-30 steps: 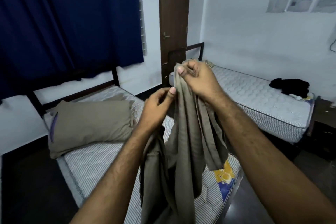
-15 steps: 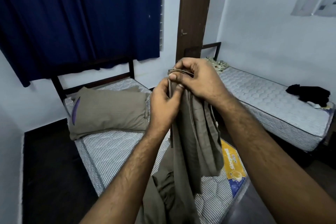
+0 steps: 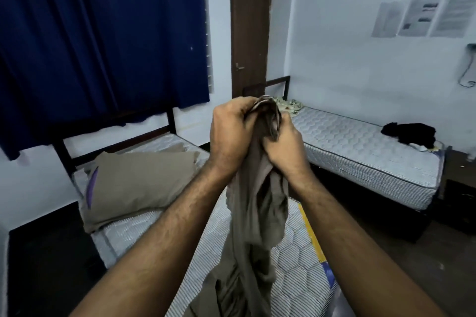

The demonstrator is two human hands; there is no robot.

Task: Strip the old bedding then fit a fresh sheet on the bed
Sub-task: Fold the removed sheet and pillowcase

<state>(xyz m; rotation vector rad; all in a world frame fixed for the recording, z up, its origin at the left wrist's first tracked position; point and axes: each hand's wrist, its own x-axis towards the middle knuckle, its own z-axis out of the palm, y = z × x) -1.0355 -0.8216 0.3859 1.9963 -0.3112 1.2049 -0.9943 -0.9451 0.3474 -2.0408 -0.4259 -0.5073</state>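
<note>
While both hands (image 3: 257, 141) grip it, sheet (image 3: 255, 219) hangs lengthwise, bunched top up.

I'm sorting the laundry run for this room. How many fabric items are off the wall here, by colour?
Grey-brown: 2, the bunched sheet gripped by the left hand and right hand, and the cased pillow on the near striped mattress.
Black: 1, the crumpled garment on the far quilted mattress.
Floral: 1, the cloth at its head.
Total: 4
</note>
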